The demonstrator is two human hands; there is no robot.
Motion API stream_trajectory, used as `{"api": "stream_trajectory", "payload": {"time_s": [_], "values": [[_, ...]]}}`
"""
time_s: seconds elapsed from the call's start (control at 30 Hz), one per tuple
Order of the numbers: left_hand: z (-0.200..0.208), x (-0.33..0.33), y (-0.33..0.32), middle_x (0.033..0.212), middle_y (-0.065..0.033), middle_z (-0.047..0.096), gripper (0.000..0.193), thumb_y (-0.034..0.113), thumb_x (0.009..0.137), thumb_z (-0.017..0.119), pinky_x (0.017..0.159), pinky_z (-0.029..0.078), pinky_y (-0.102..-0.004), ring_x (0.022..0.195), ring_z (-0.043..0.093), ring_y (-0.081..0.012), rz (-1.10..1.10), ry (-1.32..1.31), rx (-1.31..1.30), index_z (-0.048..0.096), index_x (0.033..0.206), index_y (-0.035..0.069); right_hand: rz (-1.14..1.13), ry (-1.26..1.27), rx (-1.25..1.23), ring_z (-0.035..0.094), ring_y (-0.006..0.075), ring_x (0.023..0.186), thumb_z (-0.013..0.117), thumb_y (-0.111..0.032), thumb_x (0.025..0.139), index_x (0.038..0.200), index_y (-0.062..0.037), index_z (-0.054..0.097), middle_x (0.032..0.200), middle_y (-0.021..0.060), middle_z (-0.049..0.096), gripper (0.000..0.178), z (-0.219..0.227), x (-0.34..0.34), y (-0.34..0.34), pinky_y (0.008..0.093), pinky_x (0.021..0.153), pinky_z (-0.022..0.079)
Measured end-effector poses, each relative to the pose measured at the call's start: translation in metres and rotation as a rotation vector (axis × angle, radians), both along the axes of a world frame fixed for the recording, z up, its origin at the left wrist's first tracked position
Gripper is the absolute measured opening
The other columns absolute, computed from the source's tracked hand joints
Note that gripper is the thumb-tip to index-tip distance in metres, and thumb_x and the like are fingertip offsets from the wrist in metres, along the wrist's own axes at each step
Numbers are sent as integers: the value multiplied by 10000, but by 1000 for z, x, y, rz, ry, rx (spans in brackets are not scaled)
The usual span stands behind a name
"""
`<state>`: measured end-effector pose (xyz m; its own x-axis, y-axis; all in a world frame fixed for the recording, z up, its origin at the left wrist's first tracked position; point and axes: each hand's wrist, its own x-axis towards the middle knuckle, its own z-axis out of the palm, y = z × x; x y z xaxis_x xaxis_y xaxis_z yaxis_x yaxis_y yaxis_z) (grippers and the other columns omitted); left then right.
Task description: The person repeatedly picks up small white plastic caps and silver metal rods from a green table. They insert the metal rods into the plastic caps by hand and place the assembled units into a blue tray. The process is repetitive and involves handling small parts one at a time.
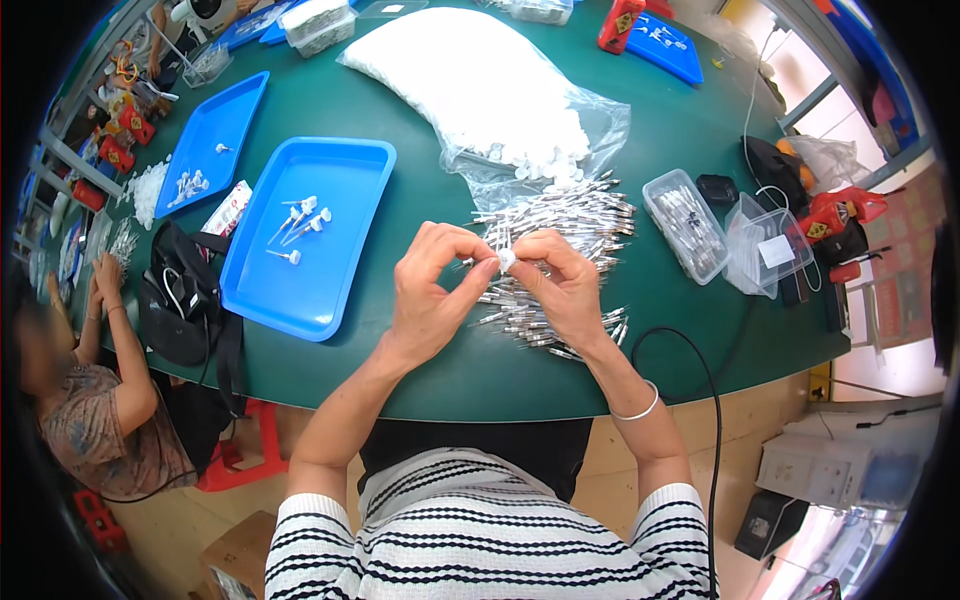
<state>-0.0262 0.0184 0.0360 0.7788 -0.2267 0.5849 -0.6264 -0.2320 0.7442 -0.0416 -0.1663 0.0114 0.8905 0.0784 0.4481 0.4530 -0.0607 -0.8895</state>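
Note:
Thumb and forefinger of my left hand (435,285) pinch a small white plastic cap (507,258) from one side. The fingertips of my right hand (562,285) close on it from the other. Whether a metal pin sits in the cap is hidden by the fingers. Right behind and below the hands lies a loose pile of thin metal pins with pale sleeves (575,225). Beyond the pile, a large clear bag (470,80) spills white plastic caps onto the table. A blue tray (375,165) to the left holds several white-capped pins (305,218).
A clear box of pins (685,225) stands at the right beside stacked clear containers (765,250). A black cable (715,400) hangs over the front edge. At the left are a second blue tray (255,95), a black bag (180,295) and a seated person (100,420).

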Motion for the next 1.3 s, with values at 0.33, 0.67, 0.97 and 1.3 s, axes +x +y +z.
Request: {"api": "stream_trajectory", "payload": {"time_s": [0.33, 0.67, 0.97, 1.3], "values": [[-5, 3, 5, 814, -27, 562, 78, 16, 858, 652, 747, 396, -267, 795, 478, -142, -186, 268, -102, 580, 829, 15, -145, -259, -307, 596, 224, 847, 786, -16, 746, 918, -58, 700, 885, 53, 656, 197, 7, 1, 1, 339, 743, 486], [5, 1, 3, 790, -37, 605, 115, -2, 791, 725, 671, 422, -287, 738, 519, -164, -15, -25, -6, 626, 836, 34, -242, -257, -250, 584, 202, 822, 799, -6, 731, 907, -73, 711, 858, 42, 651, 208, 3, 1, -3, 320, 704, 481], [0, -1, -2, 797, -42, 630, 127, 13, 796, 752, 660, 443, -284, 736, 541, -159, 9, -29, -5, 639, 855, 26, -213, -243, -223, 583, 199, 826, 800, -2, 736, 915, -73, 714, 869, 47, 649, 211, 2, 0, -2, 314, 700, 480], [-6, -3, -1, 810, -39, 614, 73, 43, 876, 679, 671, 438, -270, 723, 530, -127, -93, 252, -142, 616, 880, 7, -233, -327, -265, 579, 210, 815, 801, 11, 710, 922, -74, 714, 870, 48, 648, 244, 9, -4, 0, 322, 698, 473]]}}
